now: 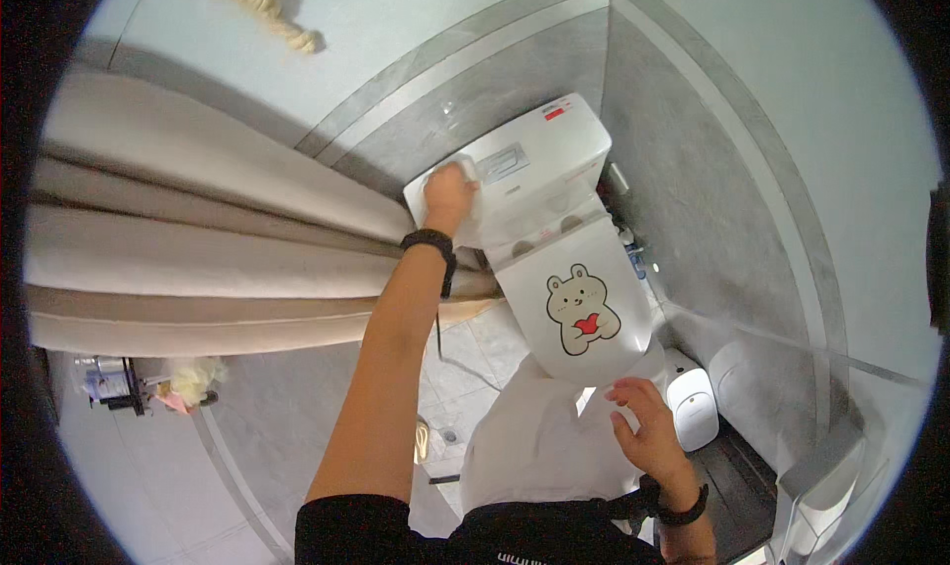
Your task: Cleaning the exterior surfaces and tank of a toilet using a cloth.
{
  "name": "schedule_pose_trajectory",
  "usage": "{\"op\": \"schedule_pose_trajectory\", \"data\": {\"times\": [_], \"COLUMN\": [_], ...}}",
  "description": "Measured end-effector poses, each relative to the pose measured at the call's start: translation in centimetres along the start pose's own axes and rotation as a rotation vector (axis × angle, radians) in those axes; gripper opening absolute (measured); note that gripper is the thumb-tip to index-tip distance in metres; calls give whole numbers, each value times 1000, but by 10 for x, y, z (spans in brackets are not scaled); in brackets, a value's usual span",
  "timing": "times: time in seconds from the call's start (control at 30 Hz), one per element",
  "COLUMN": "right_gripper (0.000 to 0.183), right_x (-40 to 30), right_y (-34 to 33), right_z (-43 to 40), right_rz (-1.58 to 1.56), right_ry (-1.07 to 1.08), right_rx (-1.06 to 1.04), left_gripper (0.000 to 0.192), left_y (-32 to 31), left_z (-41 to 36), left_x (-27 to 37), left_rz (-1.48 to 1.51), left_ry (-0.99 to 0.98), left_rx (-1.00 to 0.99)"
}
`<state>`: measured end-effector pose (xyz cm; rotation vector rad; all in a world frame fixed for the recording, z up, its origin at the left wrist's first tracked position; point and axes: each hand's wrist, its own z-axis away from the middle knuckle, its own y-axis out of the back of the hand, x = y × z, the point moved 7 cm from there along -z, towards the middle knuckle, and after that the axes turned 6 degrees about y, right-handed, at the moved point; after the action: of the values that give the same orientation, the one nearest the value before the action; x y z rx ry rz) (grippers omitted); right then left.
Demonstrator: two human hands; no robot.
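Note:
My left hand (450, 194) presses a crumpled white wipe or tissue (467, 220) on the left end of the toilet tank lid (542, 142). Just right of it is the tank's flush button (502, 163). The white toilet seat lid (534, 298) is down and carries a bear sticker (583, 313) with a red heart. My right hand (647, 428) hangs near the front edge of the lid, fingers apart and curled, holding nothing. Whether its fingertips touch the lid cannot be told. Part of the wipe is hidden under my left hand.
A beige shower curtain (208, 223) hangs close along my left arm. A white lidded bin (692, 409) stands to the right of the toilet. Blue-and-white bottles (636, 259) sit between toilet and wall. A wall shelf (115, 383) and a bath puff (194, 379) are at far left.

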<state>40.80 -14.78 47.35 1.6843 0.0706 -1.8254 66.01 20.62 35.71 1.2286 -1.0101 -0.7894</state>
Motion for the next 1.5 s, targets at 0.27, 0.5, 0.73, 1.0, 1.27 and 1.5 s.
{"op": "schedule_pose_trajectory", "data": {"times": [0.27,0.5,0.73,1.0,1.27,1.5], "right_gripper": [25,27,26,51,82,67], "right_x": [-1,-10,16,82,96,180], "right_y": [-17,-11,-3,-17,-3,-10], "right_z": [-4,-14,-5,-40,-94,-147], "right_rz": [-27,81,21,-326,-635,-587], "right_ry": [8,186,39,-180,-7,-368], "right_rx": [-133,-77,-84,131,378,555], "left_gripper": [31,31,34,41,42,70], "left_y": [0,-1,-8,-73,-23,10], "left_z": [55,76,43,117,227,85], "left_x": [-9,-58,0,157,175,101], "left_rz": [21,127,220,510,1098,150], "left_ry": [-38,-93,-188,-425,-110,-515], "left_rx": [-2,48,-17,-531,-1265,-200]}}
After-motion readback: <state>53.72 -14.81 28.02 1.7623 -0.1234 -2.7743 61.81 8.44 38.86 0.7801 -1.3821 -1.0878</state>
